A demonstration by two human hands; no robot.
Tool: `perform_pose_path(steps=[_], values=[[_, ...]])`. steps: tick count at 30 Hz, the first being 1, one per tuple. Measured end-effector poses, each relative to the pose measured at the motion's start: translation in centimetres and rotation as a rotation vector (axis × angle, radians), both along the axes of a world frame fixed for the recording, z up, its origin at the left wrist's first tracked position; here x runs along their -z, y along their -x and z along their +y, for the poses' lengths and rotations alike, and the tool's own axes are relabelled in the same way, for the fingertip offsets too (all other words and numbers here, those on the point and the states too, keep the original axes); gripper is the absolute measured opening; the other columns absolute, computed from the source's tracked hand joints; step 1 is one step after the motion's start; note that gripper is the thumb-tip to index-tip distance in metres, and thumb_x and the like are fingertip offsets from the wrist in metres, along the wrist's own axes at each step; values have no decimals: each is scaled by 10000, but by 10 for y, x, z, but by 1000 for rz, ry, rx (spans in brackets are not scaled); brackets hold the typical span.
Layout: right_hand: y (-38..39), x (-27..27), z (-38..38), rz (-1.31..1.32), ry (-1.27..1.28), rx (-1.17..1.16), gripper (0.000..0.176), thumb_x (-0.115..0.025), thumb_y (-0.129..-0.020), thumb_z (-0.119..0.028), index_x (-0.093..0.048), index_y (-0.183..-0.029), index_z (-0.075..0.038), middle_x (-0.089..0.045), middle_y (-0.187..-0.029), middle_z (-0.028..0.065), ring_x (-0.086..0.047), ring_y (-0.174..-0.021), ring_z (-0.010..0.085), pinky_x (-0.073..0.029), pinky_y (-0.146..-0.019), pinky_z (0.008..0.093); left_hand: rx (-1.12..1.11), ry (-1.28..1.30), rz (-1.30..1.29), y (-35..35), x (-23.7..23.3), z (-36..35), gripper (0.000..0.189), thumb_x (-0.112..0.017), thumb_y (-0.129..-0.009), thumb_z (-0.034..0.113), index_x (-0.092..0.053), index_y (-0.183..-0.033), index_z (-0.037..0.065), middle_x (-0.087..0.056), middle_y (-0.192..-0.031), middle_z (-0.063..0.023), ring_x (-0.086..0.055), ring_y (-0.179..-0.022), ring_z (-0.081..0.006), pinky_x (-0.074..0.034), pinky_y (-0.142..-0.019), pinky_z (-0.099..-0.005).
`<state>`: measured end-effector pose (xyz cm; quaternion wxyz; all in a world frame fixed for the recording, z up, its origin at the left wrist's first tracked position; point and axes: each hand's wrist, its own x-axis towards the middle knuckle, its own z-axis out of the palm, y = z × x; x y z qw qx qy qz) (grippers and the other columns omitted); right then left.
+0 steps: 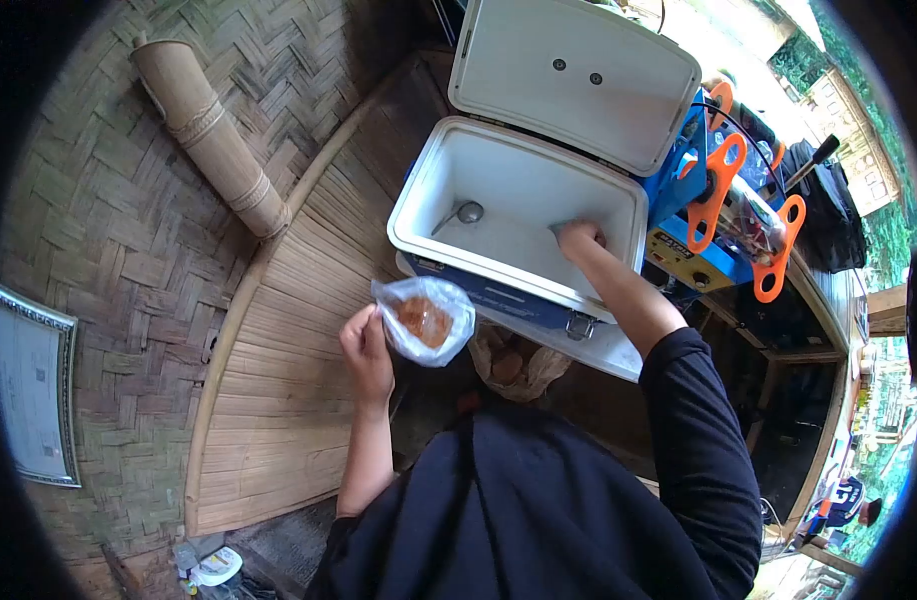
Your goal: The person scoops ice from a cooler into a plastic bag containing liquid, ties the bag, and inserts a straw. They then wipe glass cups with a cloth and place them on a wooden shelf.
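My left hand (367, 345) is closed on the edge of a clear plastic bag (457, 325) with brown-orange contents (424, 320) in it. The bag hangs open-mouthed just in front of a cooler box (519, 283). My right hand (582, 240) reaches down inside the cooler, near its right end. Its fingers are curled, with a small greyish thing at their tips that I cannot make out. At the left end of the cooler's white inside lies a metal ladle (469, 212). The cooler's white lid (569, 80) stands raised at the back.
To the right is a blue machine (694, 262) with orange handles (717, 190), with a black bag (829, 210) behind it. A plastic bag with brown things (514, 365) sits below the cooler. On the left are a bamboo-slat surface (289, 400), a bamboo tube (214, 135) and a framed sheet (34, 385).
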<state>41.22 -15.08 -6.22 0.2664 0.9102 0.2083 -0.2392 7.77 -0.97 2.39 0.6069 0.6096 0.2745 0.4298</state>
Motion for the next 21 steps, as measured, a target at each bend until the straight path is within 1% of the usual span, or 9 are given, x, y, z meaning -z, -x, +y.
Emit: perform_pose_path(steps=[2,5,6,8,11,14,18,20,21], values=[[-6,9,3,111,-5,120,381,-668,-777,-125,-611,-1146,-49,-606,-1194,127,-629,-1011,307,-547,-732,466,87,33,29,14,1,2,284,-482,-959,141,-443,-703,23,-392,-658,75,-343,-642,-17,-288,-544,-213],[-7,24,5,113,-119,238,560,-652,-781,-115,-455,-1297,-21,-565,-1247,157,-600,-1065,345,-532,-788,482,88,54,92,23,12,-1,296,-482,-960,145,-430,-694,26,-394,-660,78,-338,-639,-14,-277,-532,-220],[-9,31,6,149,-148,236,599,-640,-785,-116,-403,-1326,-16,-553,-1255,176,-586,-1084,355,-523,-808,474,14,51,89,20,10,-8,306,-482,-959,145,-415,-685,27,-389,-652,78,-330,-631,-14,-262,-521,-224],[-16,52,6,221,-202,226,680,-615,-794,-118,-297,-1385,-6,-528,-1272,215,-560,-1121,374,-507,-847,459,55,70,72,24,16,-6,312,-480,-960,144,-407,-679,27,-382,-642,80,-322,-620,-13,-253,-517,-224],[-13,84,17,274,-19,-117,634,-573,-808,-111,-311,-1372,12,-524,-1250,260,-537,-1147,383,-481,-881,444,76,77,95,30,25,-2,316,-475,-960,134,-406,-670,29,-364,-620,85,-306,-598,-12,-237,-512,-222],[-27,108,24,337,-59,-96,674,-570,-800,-110,-264,-1387,19,-554,-1183,290,-562,-1101,394,-492,-815,480,78,100,107,31,26,0,314,-472,-959,129,-407,-668,29,-362,-618,87,-303,-594,-11,-230,-508,-223],[-12,32,41,113,137,-140,493,-587,-769,-90,-479,-1236,26,-616,-1044,255,-619,-946,337,-489,-735,483,32,90,108,30,22,1,311,-470,-957,126,-409,-668,27,-365,-617,84,-305,-596,-11,-229,-507,-226],[-3,18,47,87,300,-134,367,-595,-757,-92,-598,-1114,-3,-644,-976,206,-636,-855,290,-486,-703,476,16,72,108,29,21,1,312,-470,-957,128,-409,-669,23,-366,-616,83,-307,-596,-12,-231,-507,-227],[1,18,49,87,371,-149,342,-596,-757,-95,-608,-1089,-10,-645,-966,195,-636,-845,284,-485,-699,473,5,59,106,29,21,1,313,-470,-956,129,-409,-669,21,-367,-616,83,-308,-596,-12,-233,-507,-228]])
